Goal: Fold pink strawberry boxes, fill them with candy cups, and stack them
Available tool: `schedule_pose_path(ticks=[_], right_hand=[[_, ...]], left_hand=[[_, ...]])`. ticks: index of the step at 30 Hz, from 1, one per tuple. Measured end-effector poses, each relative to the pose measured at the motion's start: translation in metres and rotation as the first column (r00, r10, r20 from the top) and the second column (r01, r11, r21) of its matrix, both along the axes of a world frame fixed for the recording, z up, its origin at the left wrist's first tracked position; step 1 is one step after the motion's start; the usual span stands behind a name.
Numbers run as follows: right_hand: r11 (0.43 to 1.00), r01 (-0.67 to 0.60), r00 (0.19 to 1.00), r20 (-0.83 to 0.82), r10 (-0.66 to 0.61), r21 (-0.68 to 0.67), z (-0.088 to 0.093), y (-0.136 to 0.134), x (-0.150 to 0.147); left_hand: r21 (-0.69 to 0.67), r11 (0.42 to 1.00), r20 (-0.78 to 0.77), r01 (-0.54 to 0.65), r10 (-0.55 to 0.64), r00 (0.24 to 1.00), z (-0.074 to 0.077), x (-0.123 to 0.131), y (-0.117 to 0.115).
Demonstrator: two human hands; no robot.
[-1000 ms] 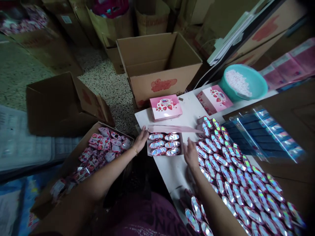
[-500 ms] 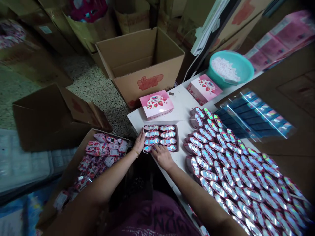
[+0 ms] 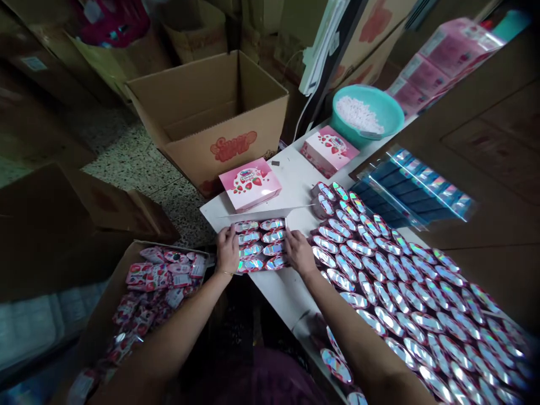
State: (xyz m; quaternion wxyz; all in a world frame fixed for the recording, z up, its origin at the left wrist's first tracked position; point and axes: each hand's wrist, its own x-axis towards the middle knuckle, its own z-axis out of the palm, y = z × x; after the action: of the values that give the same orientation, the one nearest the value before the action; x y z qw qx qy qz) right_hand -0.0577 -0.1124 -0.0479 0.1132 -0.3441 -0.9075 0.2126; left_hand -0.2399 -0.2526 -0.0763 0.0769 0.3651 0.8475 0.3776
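A small carton (image 3: 260,215), its lid raised at the far side, lies at the table's corner, filled with two columns of shiny oval-topped packs (image 3: 250,251). Against its left side is my left hand (image 3: 228,251), fingers wrapped over the edge. My right hand (image 3: 300,251) grips the opposite side, fingertips at the upper right corner. Just beyond the carton sits a closed pink box with strawberry pictures (image 3: 251,183). To the right of my right hand, many standing packs (image 3: 379,281) with the same silvery tops crowd the table.
A large open cardboard box (image 3: 228,146) stands beyond the table (image 3: 291,177). Another pink box (image 3: 329,151) and a turquoise basin (image 3: 343,121) of small white pieces are at the back. Clear-wrapped blue packs (image 3: 415,185) lie right. Lower left, a carton holds loose pink packs (image 3: 147,275).
My right hand has moved from the packs at the near edge to the carton's right side. My left hand still holds the left side. The whole view has shifted.
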Motion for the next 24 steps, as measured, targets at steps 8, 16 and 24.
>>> schedule_pose_path(ticks=[8,16,24], right_hand=[[0.960,-0.217,0.976,-0.007,0.219,-0.175,0.000,0.026,0.003],[0.887,-0.064,0.989,-0.147,-0.004,-0.457,-0.009,0.063,-0.007],[0.730,-0.662,0.719,0.131,0.683,-0.171,0.020,0.110,-0.030]], left_hand=[[-0.038,0.998,0.005,0.056,-0.055,0.998,0.009,-0.007,0.006],[0.074,0.997,0.478,-0.014,-0.024,0.878,0.005,-0.036,0.009],[-0.131,0.793,0.172,0.595,-0.573,0.801,0.029,-0.081,0.013]])
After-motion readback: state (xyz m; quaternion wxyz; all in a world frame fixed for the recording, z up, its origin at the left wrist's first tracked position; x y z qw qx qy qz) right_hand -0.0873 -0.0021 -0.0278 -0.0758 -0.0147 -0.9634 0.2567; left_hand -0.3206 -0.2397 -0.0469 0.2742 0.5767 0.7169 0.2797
